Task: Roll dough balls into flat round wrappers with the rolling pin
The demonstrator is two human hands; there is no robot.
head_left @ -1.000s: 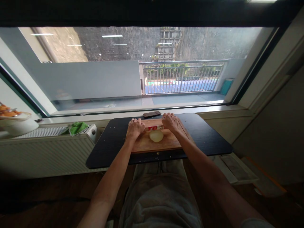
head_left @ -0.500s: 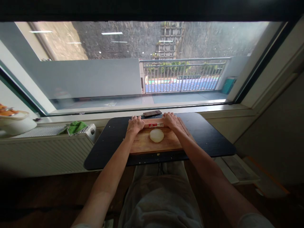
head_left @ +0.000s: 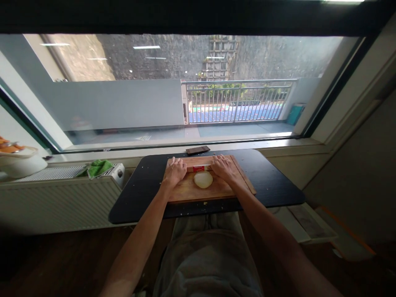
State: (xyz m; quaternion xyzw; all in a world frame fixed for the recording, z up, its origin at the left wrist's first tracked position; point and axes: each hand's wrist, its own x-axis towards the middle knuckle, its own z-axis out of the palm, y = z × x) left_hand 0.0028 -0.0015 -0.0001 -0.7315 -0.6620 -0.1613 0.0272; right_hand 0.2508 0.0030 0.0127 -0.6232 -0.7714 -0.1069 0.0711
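Observation:
A wooden rolling pin with a red and white label lies across a wooden board. Its left end is under my left hand, and my right hand covers the right end; the fingers of both are curled over it. Just on the near side of the pin, a flat, pale round of dough rests on the board, between my hands. The pin's two tips are hidden by my hands.
The board sits on a black table with small crumbs on it. A dark phone-like slab lies at the far edge by the window. To the left, a green cloth and a white pot rest on a radiator.
Both hands and the pin have moved slightly nearer to me, closer to the dough. The pin has turned, so its label looks different. The view has tilted a little.

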